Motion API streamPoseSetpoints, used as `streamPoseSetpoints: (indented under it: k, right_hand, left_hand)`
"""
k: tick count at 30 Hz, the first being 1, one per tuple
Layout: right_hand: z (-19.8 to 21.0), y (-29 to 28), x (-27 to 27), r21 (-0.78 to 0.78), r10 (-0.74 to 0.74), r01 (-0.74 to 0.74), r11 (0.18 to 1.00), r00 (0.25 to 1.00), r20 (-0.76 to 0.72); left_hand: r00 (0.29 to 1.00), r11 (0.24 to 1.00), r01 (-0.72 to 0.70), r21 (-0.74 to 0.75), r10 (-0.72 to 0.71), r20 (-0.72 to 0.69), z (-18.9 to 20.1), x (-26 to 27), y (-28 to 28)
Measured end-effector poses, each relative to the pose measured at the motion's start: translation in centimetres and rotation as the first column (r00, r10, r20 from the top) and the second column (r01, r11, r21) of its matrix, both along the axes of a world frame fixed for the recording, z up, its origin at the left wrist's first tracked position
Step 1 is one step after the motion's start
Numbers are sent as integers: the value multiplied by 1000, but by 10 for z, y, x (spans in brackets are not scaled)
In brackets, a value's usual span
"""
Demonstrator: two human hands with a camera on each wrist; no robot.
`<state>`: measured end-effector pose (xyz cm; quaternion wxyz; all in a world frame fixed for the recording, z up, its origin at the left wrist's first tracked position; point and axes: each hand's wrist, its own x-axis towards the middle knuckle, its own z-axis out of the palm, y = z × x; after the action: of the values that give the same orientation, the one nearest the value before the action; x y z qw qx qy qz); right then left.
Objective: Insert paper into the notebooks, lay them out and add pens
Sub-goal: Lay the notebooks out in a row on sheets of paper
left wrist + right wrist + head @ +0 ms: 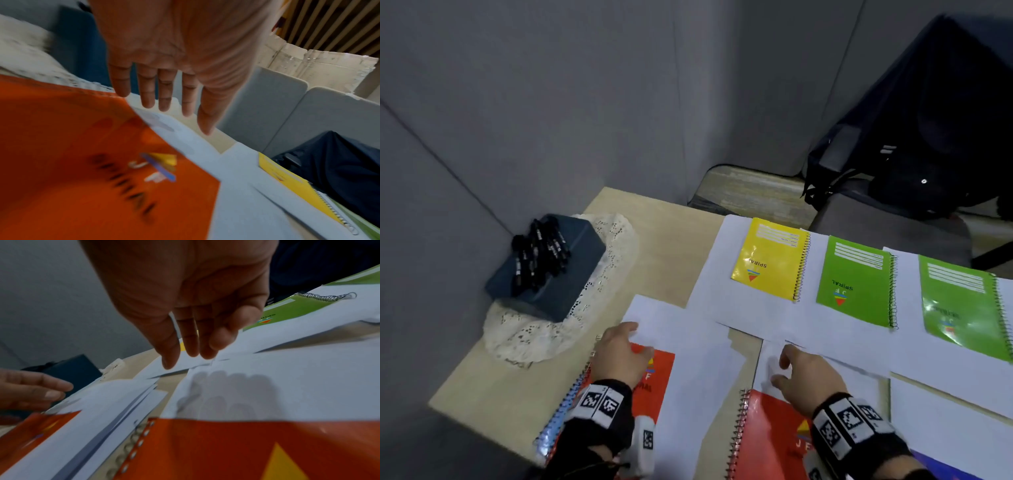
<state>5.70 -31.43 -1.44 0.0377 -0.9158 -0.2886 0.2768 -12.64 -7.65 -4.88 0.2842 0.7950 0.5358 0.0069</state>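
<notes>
Both your hands hover w/ fingers loose, grasping nothing: left hand (619,356) over left red notebook (657,380), right hand (804,377) over sheet (825,346) just beside it. Brush it carelessly & overlapping sheets skid.

Right hand (185,308), fingers relaxed, above white paper (287,382) beside orange notebook (226,451).

Office cubicle: grey fabric partition panels (534,85) wrap the light wood tabletop (674,246); spiral notebooks (770,258) centre right, pens (539,255) mid left, backpack (928,137) upper right.
</notes>
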Motion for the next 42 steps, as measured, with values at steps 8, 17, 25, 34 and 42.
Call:
streamPoseSetpoints:
  k: [8, 17, 25, 34, 42]
  right_hand:
    - [-23, -34, -37, -44, 117, -119, 992, 991, -62]
    - [-37, -38, -39, -82, 138, -147, 986, 984, -111]
    - [-38, -33, -38, -136, 160, -171, 976, 983, -91]
    - [-14, -2, -27, -138, 210, -225, 965, 971, -115]
    - [104, 112, -43, 436, 278, -529, 728, 809, 517]
  left_hand:
    - [940, 984, -172, 45, 178, -293, 0, -56, -36]
    - [933, 973, -231, -10, 218, -288, 0, -51, -39]
    - [917, 967, -255, 17, 248, -312, -1, -49, -37]
    - [994, 994, -108, -31, 109, 8, 33, -56, -10]
    - [955, 958, 281, 53, -285, 79, 118, -3, -1]
